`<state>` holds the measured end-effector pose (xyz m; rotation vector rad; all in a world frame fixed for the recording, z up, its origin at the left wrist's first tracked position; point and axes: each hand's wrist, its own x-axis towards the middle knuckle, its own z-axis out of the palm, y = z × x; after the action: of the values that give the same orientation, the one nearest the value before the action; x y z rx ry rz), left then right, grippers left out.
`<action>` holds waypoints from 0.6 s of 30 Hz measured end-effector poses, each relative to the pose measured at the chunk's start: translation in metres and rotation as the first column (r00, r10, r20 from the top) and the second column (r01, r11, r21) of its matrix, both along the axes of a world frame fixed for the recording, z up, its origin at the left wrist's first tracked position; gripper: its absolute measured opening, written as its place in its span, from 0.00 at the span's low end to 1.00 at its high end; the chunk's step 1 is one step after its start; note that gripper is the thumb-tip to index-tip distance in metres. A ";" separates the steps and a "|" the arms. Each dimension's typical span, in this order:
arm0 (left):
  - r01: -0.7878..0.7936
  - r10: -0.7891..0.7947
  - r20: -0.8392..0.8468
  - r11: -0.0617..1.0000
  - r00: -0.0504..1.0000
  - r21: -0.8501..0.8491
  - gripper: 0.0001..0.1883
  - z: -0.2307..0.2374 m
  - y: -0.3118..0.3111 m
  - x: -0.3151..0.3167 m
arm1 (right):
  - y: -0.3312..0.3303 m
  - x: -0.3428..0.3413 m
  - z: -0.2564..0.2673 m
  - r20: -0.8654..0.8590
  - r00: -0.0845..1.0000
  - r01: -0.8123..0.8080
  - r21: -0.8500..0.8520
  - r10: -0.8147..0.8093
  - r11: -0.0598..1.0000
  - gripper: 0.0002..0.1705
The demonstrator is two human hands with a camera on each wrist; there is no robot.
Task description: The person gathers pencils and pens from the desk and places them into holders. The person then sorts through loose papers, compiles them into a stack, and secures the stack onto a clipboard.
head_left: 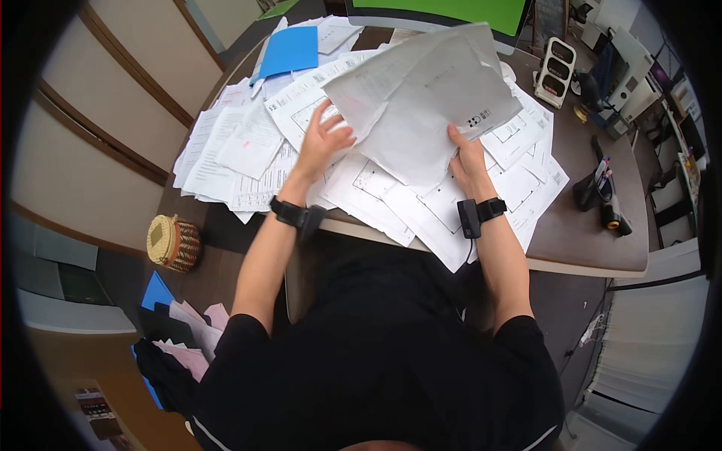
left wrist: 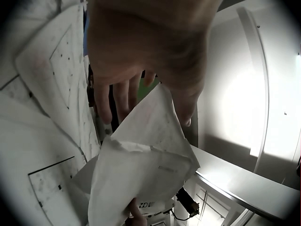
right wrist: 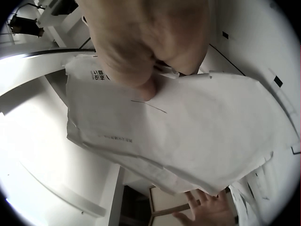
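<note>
Left of the desk (head_left: 564, 240), nearest the person, is a heap of blue, pink and black things (head_left: 180, 342). A bit farther, a round woven basket (head_left: 180, 248) sits close to the desk's left side. Lots of printed sheets (head_left: 429, 218) lie over the middle and left of the desk, and some poke past its front edge. A black pen holder (head_left: 587, 194) stands on the desk's right part. A blue folder (head_left: 289, 52) lies at the desk's far left, a white stand (head_left: 557, 78) with three holes at its far right, and a green screen (head_left: 451, 11) is at its back.

The big grey-white paper (head_left: 432, 105) is up over the desk's middle, hiding some sheets. The right hand (head_left: 469, 159) pinches its near edge, thumb on top. The left hand (head_left: 325, 143) is at its left side, fingers apart; I cannot tell if they touch it. The paper is wrinkly and folded, with tiny print and black marks near the right thumb.
</note>
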<state>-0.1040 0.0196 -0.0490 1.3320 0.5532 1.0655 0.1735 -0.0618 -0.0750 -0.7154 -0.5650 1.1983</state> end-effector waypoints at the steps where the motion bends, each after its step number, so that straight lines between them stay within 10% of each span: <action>1: -0.064 0.065 -0.053 0.998 0.996 0.019 0.35 -0.009 -0.011 0.010 | -0.002 -0.003 -0.001 0.004 1.000 -0.001 -0.008 0.001 1.000 0.25; 14: -0.267 0.280 0.102 0.956 0.955 -0.125 0.15 -0.067 0.003 0.016 | 0.019 0.033 -0.036 0.198 0.957 0.238 -0.126 -0.210 0.963 0.12; 18: -0.256 0.286 0.150 0.947 0.946 -0.191 0.15 -0.062 -0.001 0.017 | 0.007 0.051 -0.016 -0.112 0.933 0.339 -0.051 -0.342 0.940 0.16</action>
<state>-0.0874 0.0190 -0.1114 1.0189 0.6929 1.3179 0.2241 -0.0551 -0.0910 -0.7288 -0.3062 0.9191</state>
